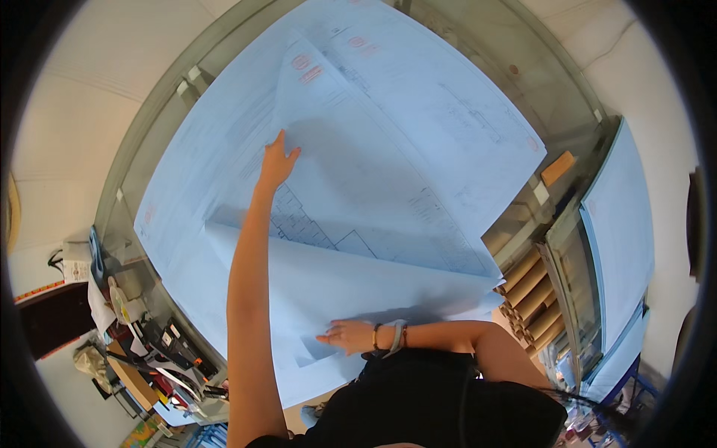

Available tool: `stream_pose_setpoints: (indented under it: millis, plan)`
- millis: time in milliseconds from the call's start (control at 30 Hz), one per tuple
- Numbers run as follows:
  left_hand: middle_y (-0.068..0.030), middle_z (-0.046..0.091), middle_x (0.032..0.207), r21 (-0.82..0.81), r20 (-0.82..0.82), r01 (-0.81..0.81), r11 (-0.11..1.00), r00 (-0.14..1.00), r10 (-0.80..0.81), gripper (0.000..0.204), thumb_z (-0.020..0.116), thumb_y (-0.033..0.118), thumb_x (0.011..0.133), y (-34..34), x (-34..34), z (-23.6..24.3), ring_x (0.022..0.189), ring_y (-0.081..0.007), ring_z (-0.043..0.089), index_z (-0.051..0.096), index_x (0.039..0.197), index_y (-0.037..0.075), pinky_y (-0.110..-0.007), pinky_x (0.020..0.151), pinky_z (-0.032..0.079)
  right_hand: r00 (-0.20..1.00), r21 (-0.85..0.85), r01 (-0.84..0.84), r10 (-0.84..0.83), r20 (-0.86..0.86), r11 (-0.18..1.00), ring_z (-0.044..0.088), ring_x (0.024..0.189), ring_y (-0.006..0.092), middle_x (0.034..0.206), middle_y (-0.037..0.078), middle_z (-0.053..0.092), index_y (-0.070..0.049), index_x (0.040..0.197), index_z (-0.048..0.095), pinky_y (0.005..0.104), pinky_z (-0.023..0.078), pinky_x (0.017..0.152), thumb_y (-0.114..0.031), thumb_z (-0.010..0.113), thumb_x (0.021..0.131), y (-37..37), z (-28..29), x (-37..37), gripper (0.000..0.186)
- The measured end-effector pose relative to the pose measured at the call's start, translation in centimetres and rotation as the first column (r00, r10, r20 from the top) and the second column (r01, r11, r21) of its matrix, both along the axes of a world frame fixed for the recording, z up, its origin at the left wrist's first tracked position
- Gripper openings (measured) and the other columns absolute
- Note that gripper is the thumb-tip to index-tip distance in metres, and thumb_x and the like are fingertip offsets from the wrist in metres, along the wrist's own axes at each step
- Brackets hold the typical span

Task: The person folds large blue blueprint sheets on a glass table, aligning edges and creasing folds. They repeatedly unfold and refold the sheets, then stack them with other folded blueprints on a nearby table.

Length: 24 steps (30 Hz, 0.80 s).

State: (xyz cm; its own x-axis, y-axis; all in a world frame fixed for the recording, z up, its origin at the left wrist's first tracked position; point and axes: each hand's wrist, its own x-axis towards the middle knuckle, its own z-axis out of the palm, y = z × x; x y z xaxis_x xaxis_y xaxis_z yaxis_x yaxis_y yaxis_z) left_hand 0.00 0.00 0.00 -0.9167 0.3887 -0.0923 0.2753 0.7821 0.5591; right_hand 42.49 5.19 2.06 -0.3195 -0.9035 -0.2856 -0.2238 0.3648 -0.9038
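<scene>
A large pale-blue sheet point(358, 157) printed with line drawings and small red stamps lies over other big sheets point(463, 112) on a glass-topped table. Its near part is turned over, making a blank flap point(321, 272) with a slanting edge across the drawing. My left hand point(278, 160) reaches far forward, fingers spread, and rests on the printed area. Close to my body, my right hand point(349, 336) lies on the blank paper near the flap, fingers stretched to the left. A band and a bracelet circle the right wrist. Neither hand grips anything.
The table's glass rim point(127, 149) shows around the paper. Cardboard tubes point(532, 299) are stacked at the right, below a small brown block point(557, 169). More blue sheets point(616, 216) stand at the far right. Assorted tools and boxes point(179, 343) crowd the lower left.
</scene>
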Motion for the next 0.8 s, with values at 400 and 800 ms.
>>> stream_pose_setpoints:
  millis: [400, 800]
  plan:
    - [-0.0054, 0.066, 0.108, -0.222, -0.653, 0.038, 0.974, 0.736, -0.177, 0.043, 0.063, 0.001, 0.08, -0.1, 3.3, 4.5, 0.099, -0.0246, 0.059, 0.061, 0.123, 0.008, -0.037, 0.086, 0.047, 0.883, -0.289, 0.467, -0.427, 0.193, 0.836, 0.054, 0.106, 0.0316, 0.119, 0.015, 0.057, -0.013, 0.142, 0.042, 0.0399, 0.042, 0.094, -0.028, 0.061, 0.092, 6.4, 8.5, -8.0, 0.055]
    - [-0.017, 0.057, 0.129, -0.213, -0.611, 0.081, 0.974, 0.766, -0.197, 0.054, 0.057, -0.005, 0.081, 1.1, 3.9, 3.0, 0.11, -0.0335, 0.056, 0.049, 0.134, 0.001, -0.038, 0.093, 0.046, 0.419, -0.552, 0.744, -0.906, -0.054, 0.377, 0.057, 0.087, 0.0276, 0.095, 0.011, 0.061, -0.01, 0.124, 0.06, 0.0358, 0.046, 0.078, -0.011, 0.058, 0.09, 12.6, 10.6, -16.1, 0.034]
